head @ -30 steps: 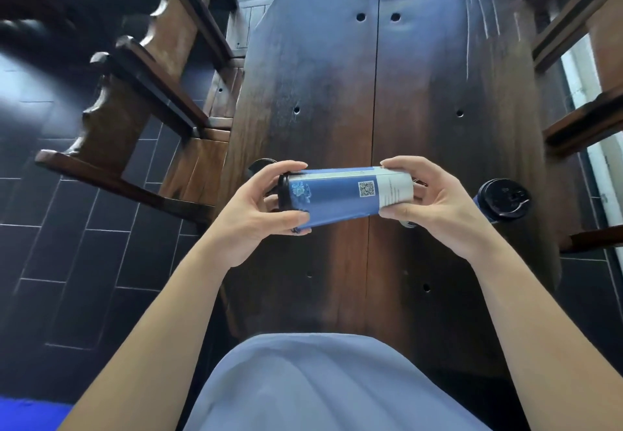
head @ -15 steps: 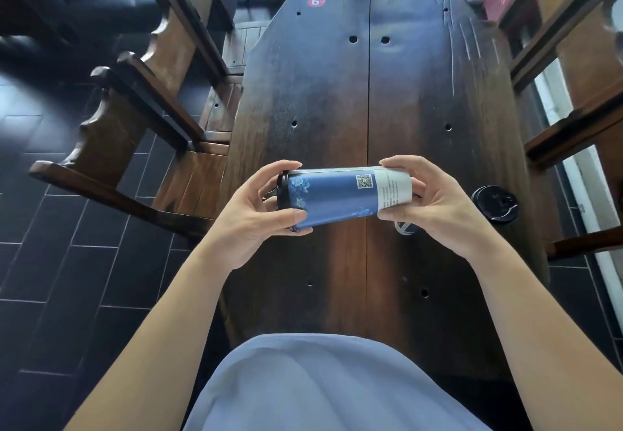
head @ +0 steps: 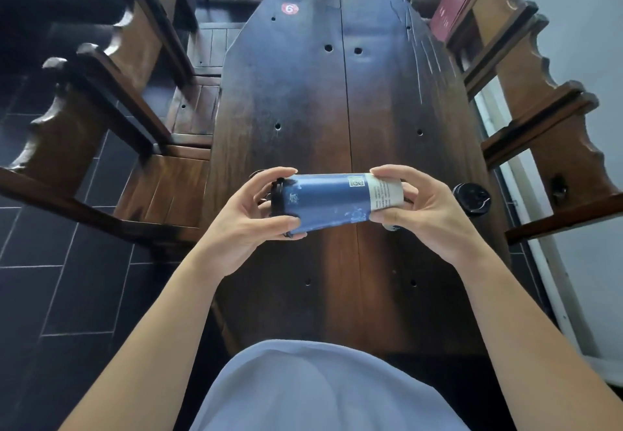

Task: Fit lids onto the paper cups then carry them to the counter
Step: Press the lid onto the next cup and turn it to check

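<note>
Paper cup (head: 332,203) held sideways above the near half of the desk (head: 337,93), mouth to the person's left, white base to the right. The left hand (head: 247,218) curls its thumb and fingers round the rim end, where a black lid (head: 278,199) sits on the mouth; the right hand (head: 426,210) pinches the base end between thumb below and fingers above. Both grips are therefore closed on the cup, neither spread.

Step in hand, as judged: seating the lid all the way round. To do it well, the right hand should brace the base as a stop while the left presses the lid square onto the rim, working round the edge with thumb and fingertips so that no arc is left proud. Squeeze at the rim, not at the mid-wall, since the paper wall will probably dent. Whether the lid is fully seated on the far side cannot be told from this view.

A second cup with a black lid (head: 471,197) stands upright near the right edge of the desk, just beyond the right hand. A dark round object partly hidden behind the left hand cannot be identified. A red number sticker (head: 290,8) marks the far end.
</note>
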